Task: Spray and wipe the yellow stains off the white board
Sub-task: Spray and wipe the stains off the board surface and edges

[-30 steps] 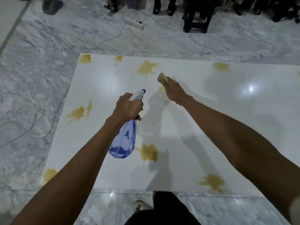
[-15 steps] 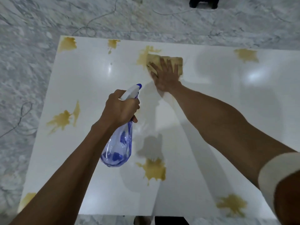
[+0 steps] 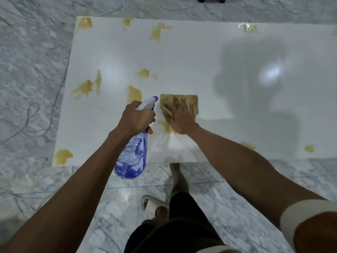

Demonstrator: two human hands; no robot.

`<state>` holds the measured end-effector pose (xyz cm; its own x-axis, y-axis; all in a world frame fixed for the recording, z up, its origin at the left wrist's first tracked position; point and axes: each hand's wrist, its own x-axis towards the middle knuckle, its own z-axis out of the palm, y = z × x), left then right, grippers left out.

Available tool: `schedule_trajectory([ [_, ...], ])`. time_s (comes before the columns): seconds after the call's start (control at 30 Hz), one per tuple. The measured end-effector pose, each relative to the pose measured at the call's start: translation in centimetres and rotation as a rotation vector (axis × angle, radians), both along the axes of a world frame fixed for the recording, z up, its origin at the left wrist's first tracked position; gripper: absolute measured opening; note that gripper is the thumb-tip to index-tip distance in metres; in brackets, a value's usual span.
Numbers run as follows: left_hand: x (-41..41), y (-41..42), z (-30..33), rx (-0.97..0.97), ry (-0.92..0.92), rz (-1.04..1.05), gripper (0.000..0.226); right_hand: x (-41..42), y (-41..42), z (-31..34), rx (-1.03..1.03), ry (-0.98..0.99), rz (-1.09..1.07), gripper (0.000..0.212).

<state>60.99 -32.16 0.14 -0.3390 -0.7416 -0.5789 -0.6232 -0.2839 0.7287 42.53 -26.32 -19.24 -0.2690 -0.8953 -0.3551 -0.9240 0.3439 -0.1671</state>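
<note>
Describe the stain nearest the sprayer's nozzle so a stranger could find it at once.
Start at the white board on the marble floor. Find the spray bottle in the left hand; the stain lies just beyond its nozzle, left of the cloth. Unlike the splattered stains further left, it is a compact upright blotch.

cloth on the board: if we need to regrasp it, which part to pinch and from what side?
Probably the far right corner of the cloth, approached from the right or far side. The right hand lies flat over its near and middle part, and the spray bottle, held in the left hand, crowds its left edge. That corner lies bare and flat on the white board.
</note>
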Motion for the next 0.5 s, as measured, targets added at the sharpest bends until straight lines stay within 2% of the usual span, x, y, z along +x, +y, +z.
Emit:
schedule_trajectory([
  [0.17,3.1,4.1,0.5,0.030,-0.033,-0.031,0.047,6.0,9.5,1.0,0.058,-0.087,0.040,0.060],
  [0.23,3.6,4.8,0.9,0.034,-0.039,-0.046,0.050,7.0,11.1,1.5,0.085,-0.121,0.010,0.072],
  [0.3,3.6,4.9,1.5,0.022,-0.028,-0.051,0.051,6.7,10.4,2.8,0.198,-0.200,-0.025,0.067],
  [0.4,2.9,3.5,2.9,0.006,0.003,-0.036,0.054,4.8,8.1,7.3,0.249,-0.449,-0.096,0.060],
  [0.5,1.5,0.6,3.9,-0.017,0.036,-0.022,0.054,0.4,4.6,11.8,0.103,-0.819,-0.437,0.055],
])
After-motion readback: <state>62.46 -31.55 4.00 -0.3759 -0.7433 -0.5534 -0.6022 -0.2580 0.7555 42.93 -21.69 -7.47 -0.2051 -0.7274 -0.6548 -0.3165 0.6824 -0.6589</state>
